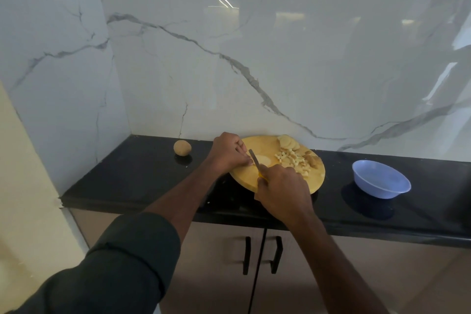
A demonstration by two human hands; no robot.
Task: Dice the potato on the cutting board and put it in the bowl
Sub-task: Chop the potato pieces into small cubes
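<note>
A round wooden cutting board point(316, 178) lies on the black counter. A pale potato slice point(265, 160) sits near its middle, and my left hand point(228, 153) holds it down at its left edge with curled fingertips. My right hand point(283, 191) grips the yellow handle of a knife point(254, 158), whose blade rests across the slice. Potato dice point(293, 159) are heaped at the right of the board, with a few round slices point(287, 143) stacked at the back. An empty blue bowl point(381, 182) stands on the counter to the right.
A whole unpeeled potato point(182, 147) lies on the counter left of the board. The black counter point(127, 176) ends at a marble wall behind and a corner wall at left. Cabinet doors with black handles point(262, 255) sit below.
</note>
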